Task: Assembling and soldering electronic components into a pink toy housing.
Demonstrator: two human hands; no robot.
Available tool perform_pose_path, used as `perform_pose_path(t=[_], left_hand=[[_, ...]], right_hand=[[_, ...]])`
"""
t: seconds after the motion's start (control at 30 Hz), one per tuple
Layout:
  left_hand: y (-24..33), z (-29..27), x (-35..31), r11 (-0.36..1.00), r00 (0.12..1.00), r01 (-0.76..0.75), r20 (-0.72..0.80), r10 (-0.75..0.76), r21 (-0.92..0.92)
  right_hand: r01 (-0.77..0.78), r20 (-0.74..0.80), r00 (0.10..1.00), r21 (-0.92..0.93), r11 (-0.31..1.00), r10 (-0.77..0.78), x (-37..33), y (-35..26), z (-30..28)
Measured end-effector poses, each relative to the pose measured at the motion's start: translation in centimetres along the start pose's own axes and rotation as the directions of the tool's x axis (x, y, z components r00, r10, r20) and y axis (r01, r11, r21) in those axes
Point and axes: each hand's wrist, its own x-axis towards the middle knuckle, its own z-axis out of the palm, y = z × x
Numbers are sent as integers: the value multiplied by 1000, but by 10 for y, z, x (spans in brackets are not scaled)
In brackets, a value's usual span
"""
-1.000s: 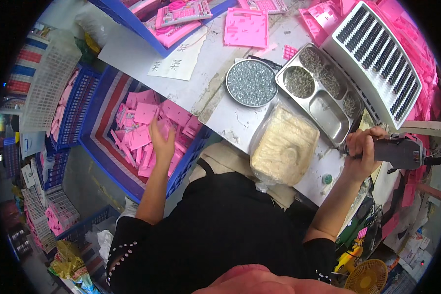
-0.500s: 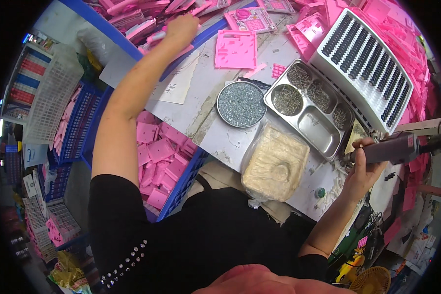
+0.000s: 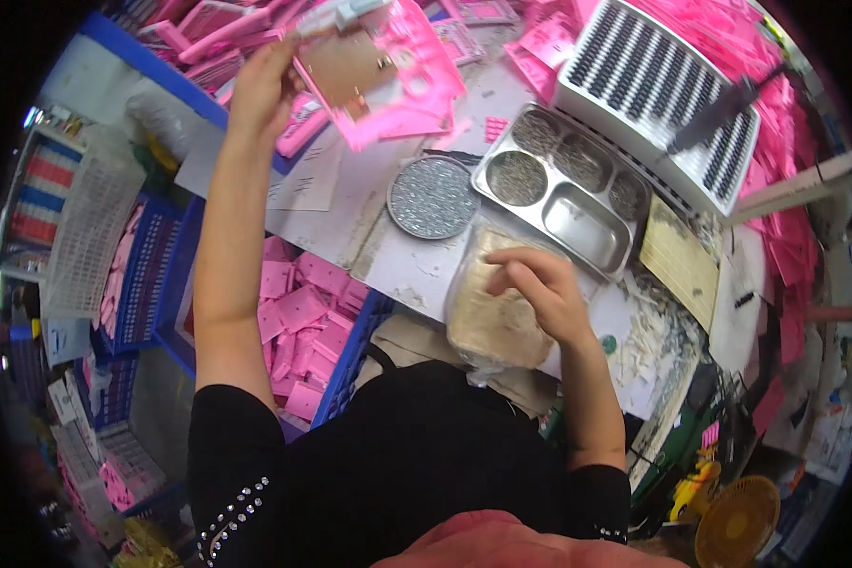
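My left hand (image 3: 263,87), at the upper left, is closed on the edge of a pink plastic housing (image 3: 426,76). A brownish flat panel (image 3: 346,71) and a pale blue-grey piece (image 3: 355,11) show on the housing, slightly blurred. Over the plastic-wrapped beige block (image 3: 488,317) hovers my right hand (image 3: 549,293), its fingers loosely bent and apart, with nothing visible in them. Whether it touches the block I cannot tell. A dark electric screwdriver (image 3: 715,118) hangs free over the white rack of black parts (image 3: 625,71).
A round dish of small silvery pieces (image 3: 434,197) stands beside a steel compartment tray (image 3: 587,227) holding screws. Blue crates (image 3: 350,364) with pink parts flank the table at left. Pink parts are piled along the far side. White sticks (image 3: 639,350) lie at right.
My right hand has let go of the screwdriver and moved left over the wrapped block. My left hand has lifted the pink housing from the far-left crate area toward the table.
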Motion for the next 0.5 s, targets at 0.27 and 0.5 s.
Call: perform_pose_path(t=[0.27,0.5], left_hand=[[-104,115,-181,795,838,537,293,-461,-284],[-147,129,-216,873,838,486,267,-476,33]], right_hand=[[32,-68,998,635,772,14,-9,22,-9],[-12,-524,852,4,1000,12,-61,37,-2]])
